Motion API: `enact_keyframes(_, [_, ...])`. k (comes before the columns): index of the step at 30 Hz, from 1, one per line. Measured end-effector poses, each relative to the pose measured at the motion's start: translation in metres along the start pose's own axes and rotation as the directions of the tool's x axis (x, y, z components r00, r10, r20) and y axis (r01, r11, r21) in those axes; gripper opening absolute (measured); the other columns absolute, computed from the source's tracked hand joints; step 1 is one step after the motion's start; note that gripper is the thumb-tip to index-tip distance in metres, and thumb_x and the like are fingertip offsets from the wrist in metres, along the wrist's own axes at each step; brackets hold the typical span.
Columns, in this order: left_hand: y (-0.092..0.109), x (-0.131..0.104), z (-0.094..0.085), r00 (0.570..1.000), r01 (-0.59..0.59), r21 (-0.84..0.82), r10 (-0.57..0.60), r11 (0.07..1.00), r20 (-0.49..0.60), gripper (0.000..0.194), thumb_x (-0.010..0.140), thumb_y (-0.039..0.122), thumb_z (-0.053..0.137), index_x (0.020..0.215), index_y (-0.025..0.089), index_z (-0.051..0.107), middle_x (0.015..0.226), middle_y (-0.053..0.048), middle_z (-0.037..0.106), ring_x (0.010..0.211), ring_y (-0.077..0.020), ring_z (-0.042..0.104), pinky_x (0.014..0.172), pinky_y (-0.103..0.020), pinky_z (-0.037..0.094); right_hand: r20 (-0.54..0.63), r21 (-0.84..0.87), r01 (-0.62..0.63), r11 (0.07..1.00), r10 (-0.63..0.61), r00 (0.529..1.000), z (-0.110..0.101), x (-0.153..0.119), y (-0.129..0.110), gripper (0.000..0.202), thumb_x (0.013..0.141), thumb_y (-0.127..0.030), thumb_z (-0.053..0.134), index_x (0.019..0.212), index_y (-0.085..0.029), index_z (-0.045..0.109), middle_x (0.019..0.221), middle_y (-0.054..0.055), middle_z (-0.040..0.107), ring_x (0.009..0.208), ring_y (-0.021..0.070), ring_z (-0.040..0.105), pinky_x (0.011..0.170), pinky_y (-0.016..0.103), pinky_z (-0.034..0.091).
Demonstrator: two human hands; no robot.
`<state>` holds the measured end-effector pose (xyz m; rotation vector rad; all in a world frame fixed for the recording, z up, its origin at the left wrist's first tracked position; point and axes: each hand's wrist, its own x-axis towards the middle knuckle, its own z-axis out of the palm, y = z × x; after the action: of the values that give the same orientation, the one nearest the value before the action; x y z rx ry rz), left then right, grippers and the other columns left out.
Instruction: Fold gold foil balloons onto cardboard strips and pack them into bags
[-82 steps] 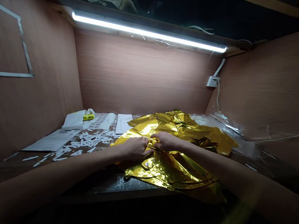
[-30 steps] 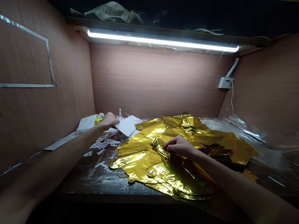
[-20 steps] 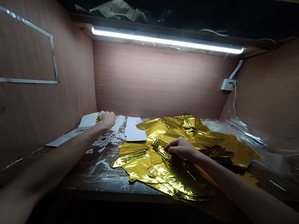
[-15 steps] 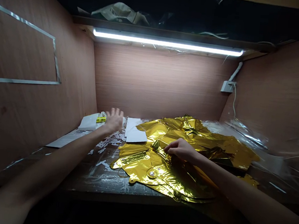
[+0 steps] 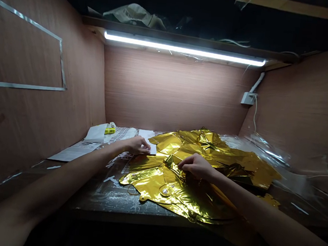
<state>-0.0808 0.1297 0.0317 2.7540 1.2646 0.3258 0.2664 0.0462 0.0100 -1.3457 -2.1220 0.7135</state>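
My left hand (image 5: 139, 145) is at a small white card (image 5: 153, 149), its fingers closed on the card's left part. Behind that card lies another white sheet (image 5: 146, 133). My right hand (image 5: 193, 165) pinches a fold of shiny gold foil (image 5: 174, 164) near the middle of the spread. The crumpled gold foil sheets (image 5: 152, 182) cover the centre and right of the table, with thin cords and rounded tabs along their front edge.
White paper strips (image 5: 112, 180) and printed sheets (image 5: 75, 151) lie at the left, beside a yellow-labelled packet (image 5: 110, 130). Clear plastic (image 5: 268, 148) is at the right. A lamp tube (image 5: 185, 49) hangs above; a socket box (image 5: 249, 98) is on the right wall.
My left hand has come from above the paper strips, fingers spread, rightward and down onto the white card, and its fingers have closed. My right hand still pinches the foil.
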Motion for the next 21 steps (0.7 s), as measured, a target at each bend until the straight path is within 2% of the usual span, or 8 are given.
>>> enact_keyframes(7, [-0.037,-0.016,-0.026,0.907,0.415,0.147,-0.396,0.898,-0.143,0.023,0.079,0.039,0.069,0.083,0.021,0.082,0.080,-0.010,0.078,0.085,-0.0250,0.071,0.081,-0.030,0.049,0.016,0.010,0.013,1.000,-0.014,1.000,-0.001,-0.001,0.002,0.028,0.071,-0.024,0.066,0.090,-0.019,0.086,0.078,0.005,0.077,0.065,0.0149,0.063,0.058,0.023,0.044])
enact_keyframes(10, [-0.046,-0.024,-0.035,0.748,0.653,0.197,-0.583,0.731,-0.317,0.033,0.078,0.033,0.066,0.101,0.014,0.081,0.105,-0.025,0.076,0.118,-0.0468,0.061,0.100,-0.061,0.041,0.032,0.017,0.007,1.000,-0.008,0.999,-0.001,-0.002,0.000,0.030,0.072,-0.025,0.066,0.093,-0.018,0.086,0.076,0.005,0.076,0.057,0.0127,0.058,0.054,0.023,0.042])
enact_keyframes(12, [-0.045,-0.025,-0.041,0.583,0.793,0.171,-0.649,0.584,-0.488,0.053,0.083,0.033,0.059,0.128,0.008,0.070,0.137,-0.033,0.059,0.141,-0.0574,0.035,0.103,-0.082,0.019,0.036,0.015,-0.003,1.000,0.003,0.999,-0.001,-0.004,-0.002,0.031,0.072,-0.024,0.065,0.094,-0.018,0.086,0.072,0.004,0.075,0.049,0.0103,0.051,0.049,0.023,0.039])
enact_keyframes(14, [-0.040,-0.025,-0.049,0.408,0.871,0.092,-0.607,0.483,-0.682,0.069,0.088,0.034,0.053,0.151,0.005,0.048,0.160,-0.031,0.033,0.151,-0.0558,0.008,0.104,-0.086,-0.001,0.035,0.017,-0.001,1.000,0.000,0.999,0.000,-0.004,-0.003,0.031,0.072,-0.024,0.064,0.094,-0.018,0.085,0.071,0.004,0.074,0.045,0.0086,0.047,0.047,0.023,0.037])
enact_keyframes(16, [-0.032,-0.025,-0.056,0.315,0.863,0.048,-0.459,0.503,-0.831,0.081,0.091,0.041,0.051,0.160,0.004,0.030,0.169,-0.026,0.013,0.154,-0.0506,-0.006,0.109,-0.082,-0.010,0.039,0.020,-0.002,1.000,0.001,0.999,0.001,-0.004,-0.003,0.031,0.073,-0.025,0.065,0.094,-0.019,0.085,0.071,0.003,0.074,0.044,0.0081,0.045,0.046,0.023,0.035])
enact_keyframes(17, [-0.027,-0.026,-0.058,0.338,0.825,0.076,-0.382,0.561,-0.860,0.084,0.093,0.046,0.049,0.162,0.005,0.026,0.170,-0.023,0.008,0.154,-0.0489,-0.009,0.111,-0.079,-0.010,0.042,0.022,-0.002,1.000,0.001,0.999,0.002,-0.003,-0.002,0.030,0.072,-0.025,0.065,0.094,-0.019,0.085,0.071,0.003,0.074,0.045,0.0082,0.046,0.046,0.022,0.035])
enact_keyframes(18, [-0.023,-0.026,-0.060,0.432,0.760,0.139,-0.333,0.635,-0.838,0.083,0.094,0.052,0.046,0.162,0.007,0.027,0.171,-0.021,0.006,0.154,-0.0479,-0.010,0.113,-0.078,-0.008,0.046,0.025,-0.003,1.000,0.001,0.999,0.003,-0.002,0.000,0.030,0.072,-0.026,0.065,0.093,-0.020,0.085,0.072,0.003,0.074,0.046,0.0086,0.047,0.046,0.022,0.036])
enact_keyframes(21, [-0.018,-0.022,-0.057,0.810,0.484,0.274,-0.308,0.831,-0.498,0.065,0.096,0.061,0.040,0.144,0.022,0.061,0.167,-0.010,0.032,0.155,-0.0419,0.016,0.121,-0.060,0.015,0.059,0.041,-0.008,0.999,0.006,0.998,0.004,0.002,0.004,0.029,0.071,-0.026,0.067,0.092,-0.020,0.085,0.071,0.003,0.074,0.048,0.0093,0.049,0.047,0.022,0.036])
